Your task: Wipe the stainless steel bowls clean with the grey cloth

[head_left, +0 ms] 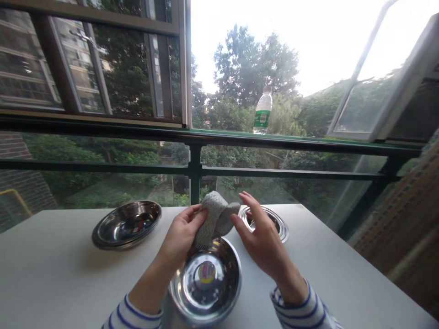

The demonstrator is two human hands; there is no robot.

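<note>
A grey knitted cloth (216,218) hangs above a shiny steel bowl (206,282) that stands at the near edge of the white table (61,274). My left hand (181,235) is closed on the cloth's left side, fingers wrapped round it. My right hand (260,235) is beside the cloth, thumb touching its right fold, the other fingers stretched out and apart. Both wrists wear white sleeves with blue stripes.
A second steel bowl (126,224) sits at the left of the table. A small steel dish (277,224) lies behind my right hand. A green-labelled plastic bottle (262,112) stands on the dark window rail (192,137) by the open window.
</note>
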